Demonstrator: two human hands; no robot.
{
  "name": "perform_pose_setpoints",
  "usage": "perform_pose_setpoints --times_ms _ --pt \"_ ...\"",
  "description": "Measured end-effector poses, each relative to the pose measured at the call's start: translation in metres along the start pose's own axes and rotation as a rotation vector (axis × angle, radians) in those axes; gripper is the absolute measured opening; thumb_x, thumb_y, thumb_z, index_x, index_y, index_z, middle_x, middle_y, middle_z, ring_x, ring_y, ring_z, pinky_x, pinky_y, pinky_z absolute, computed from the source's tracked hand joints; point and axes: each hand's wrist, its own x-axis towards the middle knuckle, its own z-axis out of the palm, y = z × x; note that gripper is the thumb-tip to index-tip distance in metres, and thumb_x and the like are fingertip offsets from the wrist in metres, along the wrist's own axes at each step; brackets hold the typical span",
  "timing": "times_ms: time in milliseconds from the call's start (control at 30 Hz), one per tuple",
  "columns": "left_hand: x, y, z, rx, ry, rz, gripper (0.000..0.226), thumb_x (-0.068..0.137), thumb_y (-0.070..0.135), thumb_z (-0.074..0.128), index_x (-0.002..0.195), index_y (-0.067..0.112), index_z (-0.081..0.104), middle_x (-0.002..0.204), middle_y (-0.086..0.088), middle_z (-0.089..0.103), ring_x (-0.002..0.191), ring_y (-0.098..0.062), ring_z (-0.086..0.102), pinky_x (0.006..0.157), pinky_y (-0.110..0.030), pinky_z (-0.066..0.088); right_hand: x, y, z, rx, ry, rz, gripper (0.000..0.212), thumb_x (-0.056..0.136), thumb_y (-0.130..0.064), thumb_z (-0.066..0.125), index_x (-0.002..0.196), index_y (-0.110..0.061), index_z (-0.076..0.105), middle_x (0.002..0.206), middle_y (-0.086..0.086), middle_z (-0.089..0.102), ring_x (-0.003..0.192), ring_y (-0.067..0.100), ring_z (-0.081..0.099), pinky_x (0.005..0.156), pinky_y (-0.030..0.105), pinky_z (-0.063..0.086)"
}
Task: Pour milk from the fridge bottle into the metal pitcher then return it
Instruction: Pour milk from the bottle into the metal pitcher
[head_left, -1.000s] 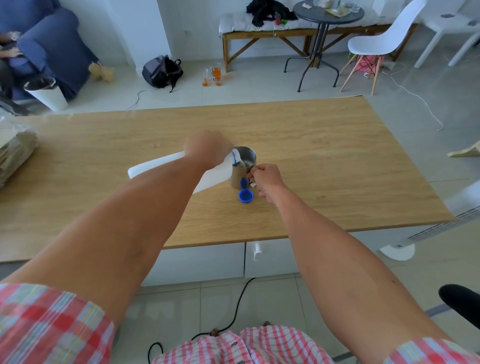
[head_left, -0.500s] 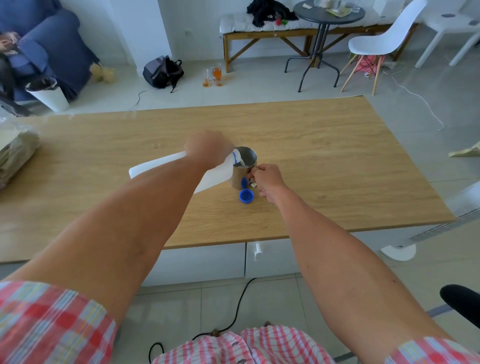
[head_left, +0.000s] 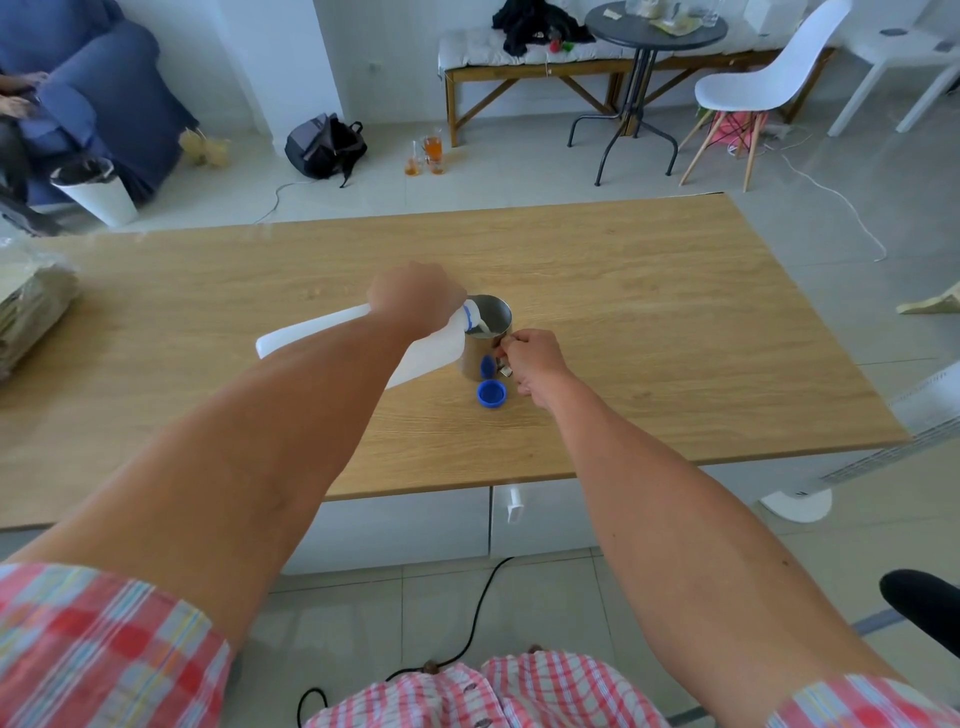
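A white plastic milk bottle (head_left: 311, 332) lies tipped almost flat over the wooden table (head_left: 649, 291), its blue-ringed neck over the rim of the metal pitcher (head_left: 485, 338). My left hand (head_left: 413, 296) is shut on the bottle near its neck. A thin stream of milk runs from the neck into the pitcher. My right hand (head_left: 532, 364) grips the pitcher's handle on its right side. The blue bottle cap (head_left: 491, 393) rests on the table just in front of the pitcher, apart from both hands.
A stack of flat packages (head_left: 31, 306) sits at the table's left edge. Beyond the table stand a white bin (head_left: 96, 189), a backpack (head_left: 324, 145), a bench, a round dark table (head_left: 654, 26) and a white chair (head_left: 763, 85). A black cable (head_left: 467, 623) runs on the floor.
Nothing has visibly moved; the bottle stays tipped over the pitcher and both hands keep their grips. Only the view has shifted slightly.
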Motion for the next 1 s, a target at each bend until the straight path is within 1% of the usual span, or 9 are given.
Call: perform_pose_setpoints --times_ms 133,300,467,600,800,933,1000 --pt "0.0012 0.0005 0.0004 -0.011 -0.011 -0.018 0.033 0.098 0.036 0.039 0.08 0.014 0.056 0.075 -0.005 0.054 0.061 -0.022 0.047 0.061 -0.034 0.036 -0.0024 -0.001 -0.0008 0.008 0.004 -0.004 0.028 0.101 -0.007 0.046 0.104 0.005 0.072 0.084 0.012 0.06 0.047 0.013 0.035 0.032 0.016 0.024" --pt "0.001 0.0003 0.0005 -0.011 -0.002 -0.012 0.034 0.098 0.037 0.039 0.081 0.014 0.057 0.075 -0.005 0.054 0.06 -0.021 0.046 0.059 -0.033 0.034 -0.0029 -0.0016 -0.0012 0.004 -0.001 0.001 0.028 0.102 -0.007 0.046 0.106 0.006 0.071 0.084 0.013 0.06 0.048 0.013 0.036 0.031 0.016 0.025" --pt "0.0015 0.0002 -0.0001 -0.006 -0.005 -0.009 0.035 0.098 0.037 0.039 0.085 0.013 0.06 0.076 -0.005 0.055 0.061 -0.022 0.047 0.063 -0.034 0.039 -0.0032 -0.0026 -0.0013 0.008 -0.005 0.007 0.028 0.102 -0.007 0.046 0.104 0.005 0.071 0.084 0.012 0.06 0.047 0.013 0.035 0.031 0.018 0.025" --pt "0.0014 0.0008 -0.0008 -0.012 -0.004 -0.008 0.034 0.098 0.037 0.04 0.083 0.014 0.059 0.075 -0.005 0.054 0.061 -0.021 0.047 0.061 -0.033 0.037 -0.0042 -0.0033 -0.0014 0.01 -0.007 0.012 0.028 0.102 -0.007 0.046 0.102 0.001 0.072 0.082 0.011 0.059 0.047 0.012 0.035 0.032 0.017 0.025" --pt "0.0011 -0.0001 -0.0008 -0.01 -0.006 -0.009 0.036 0.099 0.039 0.039 0.083 0.013 0.059 0.077 -0.005 0.056 0.062 -0.022 0.048 0.062 -0.035 0.039 -0.0033 -0.0028 -0.0015 0.013 -0.002 0.008 0.028 0.103 -0.008 0.046 0.105 0.005 0.071 0.083 0.011 0.06 0.047 0.012 0.036 0.031 0.017 0.025" --pt "0.0014 0.0005 -0.0012 -0.002 -0.011 -0.009 0.035 0.099 0.038 0.039 0.081 0.014 0.057 0.076 -0.005 0.056 0.062 -0.022 0.049 0.061 -0.035 0.038 -0.004 -0.0035 -0.001 0.012 -0.006 0.008 0.026 0.103 -0.009 0.047 0.096 -0.002 0.071 0.082 0.01 0.06 0.047 0.012 0.036 0.032 0.017 0.026" --pt "0.0014 0.0008 -0.0015 0.0 -0.011 -0.007 0.036 0.099 0.039 0.039 0.08 0.014 0.056 0.076 -0.005 0.056 0.062 -0.021 0.049 0.061 -0.035 0.037 -0.0039 -0.0031 -0.001 0.009 -0.005 0.008 0.027 0.103 -0.009 0.047 0.096 -0.003 0.072 0.081 0.01 0.06 0.047 0.012 0.035 0.032 0.018 0.026"
